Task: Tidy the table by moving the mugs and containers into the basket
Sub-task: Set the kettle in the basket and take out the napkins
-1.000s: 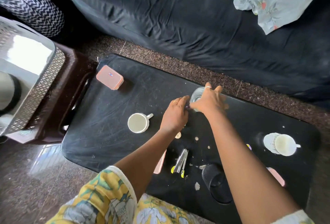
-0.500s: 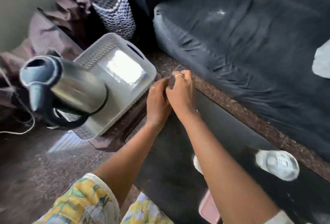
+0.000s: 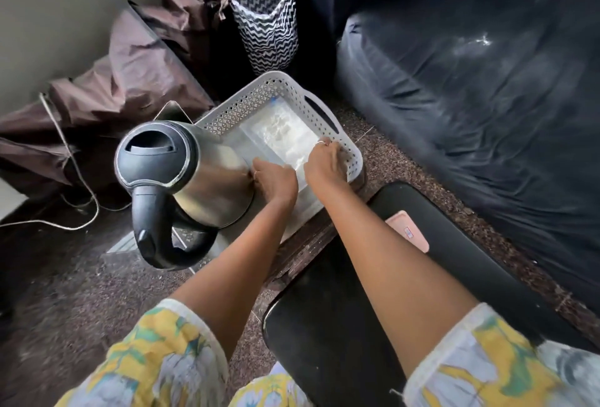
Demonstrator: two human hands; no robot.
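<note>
Both hands down inside basket [image 3: 250,108], which sits off the far-left end of table [image 3: 324,325], on the floor side. L hand [image 3: 276,181] at basket's near-mid, knuckles up, touching or just beside the kettle [image 3: 201,176] that fills the basket's left half. R hand [image 3: 324,164] just right of it, close to the right wall, fingers pointing down and away from camera. Grip state: cannot tell for either hand, since the backs of the hands cover the fingertips and whatever is under them. No mug or container visible in or between the hands. A pale, shiny rectangular patch on the basket floor just far of the hands is possibly a clear container or just glare, view too washed out to say. Key relation: the only bare floor in the basket is the strip between kettle and right wall, running near-to-far, and both hands sit at its near end. Judgement: this is the set-down step. Anything put down should go straight down or slightly far, not left (kettle blocks). R hand nearer the table, so likely the one to reach back for the next item. Table end in view carries only a pink box [image 3: 407,231]. Mugs out of shot, so task prob. far from done.
</note>
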